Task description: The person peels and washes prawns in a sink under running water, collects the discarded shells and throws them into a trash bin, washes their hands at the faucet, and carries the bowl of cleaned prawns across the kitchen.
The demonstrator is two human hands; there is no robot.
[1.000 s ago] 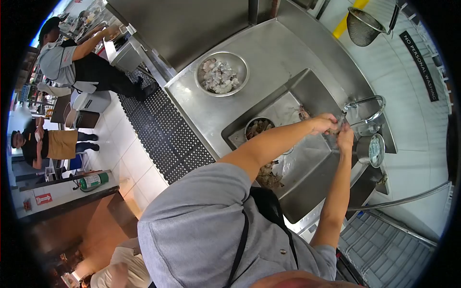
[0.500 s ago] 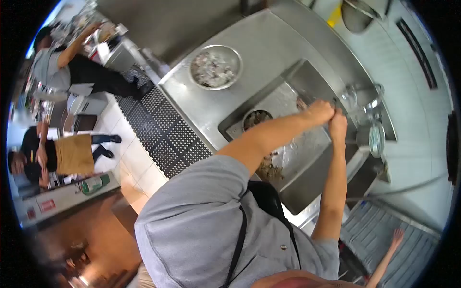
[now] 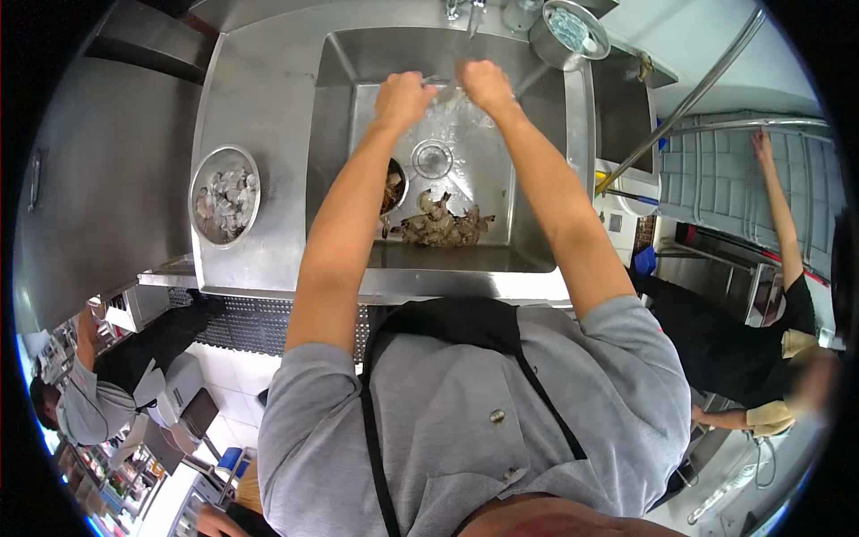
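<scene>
Grey-brown shrimp [image 3: 443, 225] lie heaped in the sink's [image 3: 540, 201] near part

Between the left forearm [image 3: 335, 242] and right forearm [image 3: 555, 183], the sink [image 3: 488, 174] offers open room around its drain [image 3: 432, 159], upper centre; a shrimp heap [image 3: 443, 227] obstructs below, the metal bowl [image 3: 403, 191] left, the faucet [image 3: 476, 12] above.

At upper centre, what the left hand [image 3: 403, 97] and right hand [image 3: 486, 85] hold is too blurred to tell. Mid-frame, the left forearm [image 3: 352, 215] partly hides a small bowl [image 3: 395, 186]; the top edge cuts off the faucet [image 3: 476, 12].
</scene>
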